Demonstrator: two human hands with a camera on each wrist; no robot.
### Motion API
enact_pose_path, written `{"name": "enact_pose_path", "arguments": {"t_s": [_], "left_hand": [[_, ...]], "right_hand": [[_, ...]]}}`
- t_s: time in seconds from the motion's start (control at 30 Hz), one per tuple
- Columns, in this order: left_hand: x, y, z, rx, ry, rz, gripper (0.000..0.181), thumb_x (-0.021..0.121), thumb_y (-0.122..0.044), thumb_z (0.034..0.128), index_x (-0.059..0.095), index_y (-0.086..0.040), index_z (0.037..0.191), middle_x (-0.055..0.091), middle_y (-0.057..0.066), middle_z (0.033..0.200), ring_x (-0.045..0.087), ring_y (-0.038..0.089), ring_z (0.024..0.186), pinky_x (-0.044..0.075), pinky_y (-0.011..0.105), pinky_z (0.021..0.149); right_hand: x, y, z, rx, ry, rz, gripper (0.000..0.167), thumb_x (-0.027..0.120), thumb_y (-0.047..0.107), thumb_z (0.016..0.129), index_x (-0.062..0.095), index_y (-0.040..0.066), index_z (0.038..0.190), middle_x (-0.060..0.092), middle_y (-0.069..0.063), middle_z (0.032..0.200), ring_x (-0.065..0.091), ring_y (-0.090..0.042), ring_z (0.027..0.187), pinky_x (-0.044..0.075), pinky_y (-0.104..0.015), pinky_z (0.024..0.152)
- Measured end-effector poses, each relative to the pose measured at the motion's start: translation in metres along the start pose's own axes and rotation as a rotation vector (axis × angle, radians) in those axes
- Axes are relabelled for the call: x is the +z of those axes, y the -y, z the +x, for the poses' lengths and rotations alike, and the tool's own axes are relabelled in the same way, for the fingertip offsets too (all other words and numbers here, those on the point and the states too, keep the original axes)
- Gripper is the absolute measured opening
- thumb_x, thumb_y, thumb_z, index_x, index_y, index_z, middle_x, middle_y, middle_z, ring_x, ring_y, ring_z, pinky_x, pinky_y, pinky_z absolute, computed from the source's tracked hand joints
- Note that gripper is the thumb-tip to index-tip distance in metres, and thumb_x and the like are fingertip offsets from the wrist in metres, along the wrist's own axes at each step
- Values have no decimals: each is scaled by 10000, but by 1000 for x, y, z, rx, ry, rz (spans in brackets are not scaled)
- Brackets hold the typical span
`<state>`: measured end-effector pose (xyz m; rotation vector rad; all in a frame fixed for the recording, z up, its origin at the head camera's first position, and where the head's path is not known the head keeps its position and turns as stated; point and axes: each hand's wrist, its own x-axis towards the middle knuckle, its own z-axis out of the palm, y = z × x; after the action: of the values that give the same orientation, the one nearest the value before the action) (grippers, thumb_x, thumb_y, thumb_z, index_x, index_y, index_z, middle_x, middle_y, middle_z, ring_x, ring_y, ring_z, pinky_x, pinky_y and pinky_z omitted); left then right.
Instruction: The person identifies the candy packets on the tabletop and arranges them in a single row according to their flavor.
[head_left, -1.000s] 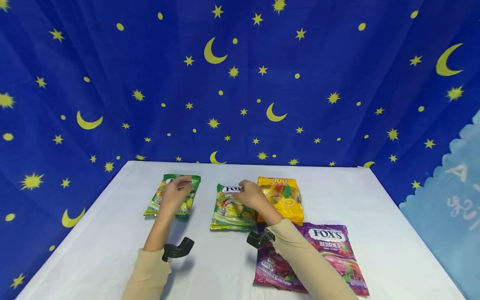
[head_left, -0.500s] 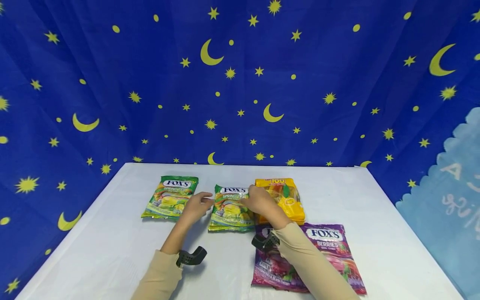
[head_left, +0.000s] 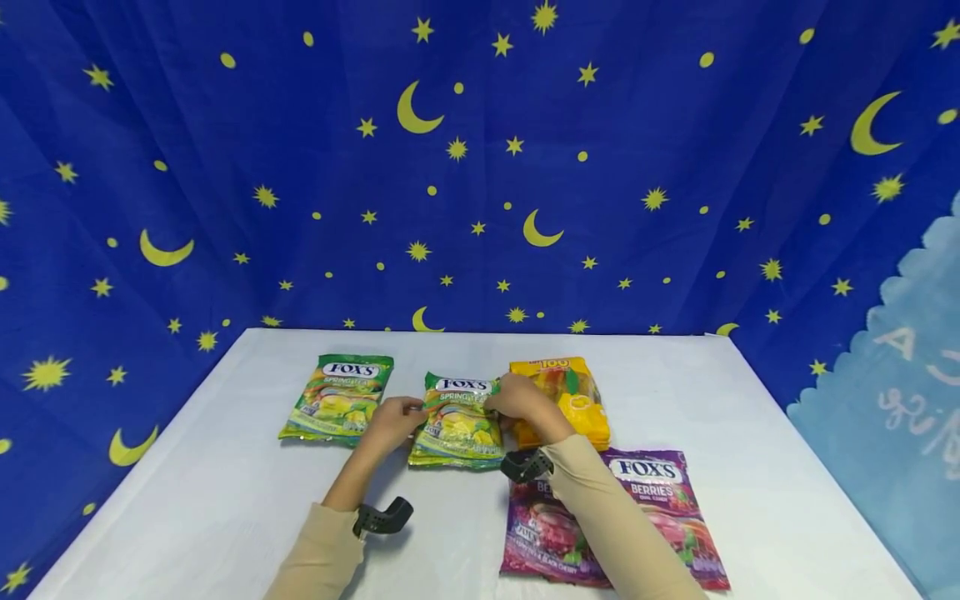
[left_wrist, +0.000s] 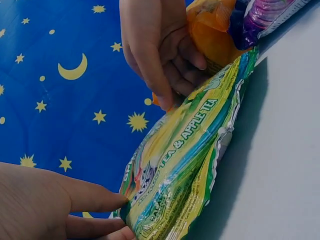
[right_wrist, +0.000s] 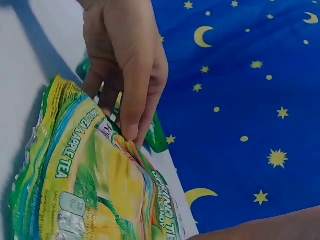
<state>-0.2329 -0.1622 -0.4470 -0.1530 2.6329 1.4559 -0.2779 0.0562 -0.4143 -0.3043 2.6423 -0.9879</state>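
Observation:
A green and yellow Fox's Spring Tea candy bag [head_left: 457,425] is at mid-table, between both hands. My left hand [head_left: 392,423] pinches its left edge; in the left wrist view the thumb and fingertips meet that edge. My right hand [head_left: 525,404] grips the right edge, its fingers partly hidden behind the bag. In the right wrist view the left hand [right_wrist: 127,60] holds the bag's side, thumb on the front. The bag's near end looks lifted off the table, with a shadow below it.
Another green Spring Tea bag [head_left: 337,400] lies to the left. A yellow candy bag [head_left: 566,400] sits behind my right hand. Purple Fox's Berries bags [head_left: 660,508] lie at the right front, partly under the right forearm. A blue star-patterned curtain [head_left: 480,167] hangs behind the white table [head_left: 450,542].
My left hand has moved right, from over the left green bag to the middle bag's left edge. The right hand has stayed at its right edge; the bag has shifted slightly left.

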Motion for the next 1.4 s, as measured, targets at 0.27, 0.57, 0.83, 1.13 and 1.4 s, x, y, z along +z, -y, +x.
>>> {"name": "enact_pose_path", "arguments": {"t_s": [0.27, 0.57, 0.83, 1.13, 1.4], "left_hand": [[0, 4, -2, -27, -2, -68, 424, 592, -105, 937, 519, 124, 1286, 635, 196, 1038, 638, 249, 842, 568, 357, 665], [-2, 3, -1, -48, -4, -159, 426, 596, -122, 938, 511, 107, 1286, 615, 243, 1071, 645, 284, 853, 573, 383, 676], [-5, -3, 0, -39, 5, -221, 423, 608, -152, 940, 498, 62, 1288, 626, 183, 969, 600, 159, 702, 557, 344, 646], [-5, -18, -9, 84, 25, -287, 540, 675, -170, 918, 424, 28, 1353, 613, 275, 1168, 644, 264, 845, 560, 417, 724], [1, -32, -19, 119, 29, -300, 523, 710, -187, 894, 472, -8, 1325, 647, 214, 1120, 652, 241, 822, 561, 418, 680]], "right_hand": [[4, -13, -1, -17, 112, 286, 270, 691, 101, 846, 519, -47, 992, 578, -148, 858, 640, -230, 626, 563, -338, 608], [1, -17, -2, -3, 173, 465, 642, 665, 45, 832, 331, -32, 1375, 596, -186, 915, 643, -258, 632, 561, -380, 664], [0, -18, -2, -27, 105, 553, 642, 630, -13, 826, 324, -11, 1391, 584, -165, 874, 575, -218, 632, 528, -338, 614], [-13, -14, -19, -53, -1, 642, 650, 621, -13, 845, 340, 52, 1428, 564, -121, 900, 542, -220, 697, 509, -316, 624], [-23, -23, -37, -79, -43, 661, 638, 634, 9, 866, 348, 58, 1434, 613, -158, 1069, 590, -211, 822, 515, -324, 669]]}}
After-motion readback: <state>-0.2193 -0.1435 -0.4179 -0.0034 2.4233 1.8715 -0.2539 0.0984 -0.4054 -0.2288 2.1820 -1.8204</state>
